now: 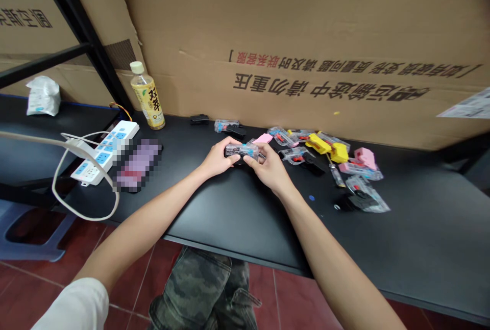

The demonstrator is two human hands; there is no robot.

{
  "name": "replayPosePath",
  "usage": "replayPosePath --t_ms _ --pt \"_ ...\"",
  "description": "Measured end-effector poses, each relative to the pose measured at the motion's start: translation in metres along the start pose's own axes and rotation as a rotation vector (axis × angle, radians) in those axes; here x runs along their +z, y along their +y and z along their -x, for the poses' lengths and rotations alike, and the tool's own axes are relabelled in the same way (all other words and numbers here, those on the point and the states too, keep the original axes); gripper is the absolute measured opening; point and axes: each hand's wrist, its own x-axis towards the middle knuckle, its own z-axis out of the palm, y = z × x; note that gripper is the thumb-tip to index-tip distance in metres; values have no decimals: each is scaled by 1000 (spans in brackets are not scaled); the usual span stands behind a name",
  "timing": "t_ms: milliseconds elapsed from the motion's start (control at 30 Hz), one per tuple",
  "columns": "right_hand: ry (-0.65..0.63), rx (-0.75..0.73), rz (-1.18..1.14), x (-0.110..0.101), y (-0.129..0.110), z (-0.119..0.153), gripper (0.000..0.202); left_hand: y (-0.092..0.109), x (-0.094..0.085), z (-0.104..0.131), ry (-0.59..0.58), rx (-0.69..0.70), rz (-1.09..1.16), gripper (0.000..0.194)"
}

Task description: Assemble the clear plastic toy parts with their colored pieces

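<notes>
Both of my hands grip one clear plastic toy gun point(241, 150) with blue and dark parts, just above the black tabletop. My left hand point(221, 159) closes on its left end, thumb in front. At the other end, my right hand point(268, 166) pinches it between thumb and fingers. A pink piece point(263, 138) shows just behind my right fingers; whether it touches the held gun I cannot tell. Right of my hands lie several similar clear guns, one point(294, 155) beside a black piece point(314, 164). Yellow pieces point(319, 144) and a small screwdriver point(337, 174) lie among them.
A yellow-labelled drink bottle point(148, 98) stands at the back left. Near it are a white power strip point(107, 151), a looping cable point(57, 187) and a blurred-out phone point(138, 165). A large cardboard sheet point(306, 24) closes off the back. The black table's point(237, 218) front edge is near my legs.
</notes>
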Motion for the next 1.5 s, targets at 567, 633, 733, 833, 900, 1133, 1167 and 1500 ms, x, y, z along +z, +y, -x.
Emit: replayPosePath --t_ms 567,633,733,833,900,1133,1167,1500 --pt "-2 6 1 1 -3 0 46 0 1 0 17 -5 -30 27" --pt "0 4 1 1 -3 0 46 0 1 0 15 -8 -28 27" --pt "1 0 -2 1 -2 0 47 1 1 0 14 -11 -24 27" --pt "-3 -9 -11 1 0 -1 49 0 2 0 20 -7 -28 27" --pt "-1 -11 -23 2 0 -1 50 0 2 0 24 -5 -29 27" --pt "5 5 -14 2 0 -1 49 1 2 1 27 -11 -32 27" --pt "7 5 -10 2 0 -1 49 1 2 1 28 -13 -35 27" --pt "9 3 11 3 1 -1 47 6 3 2 41 -23 -71 27"
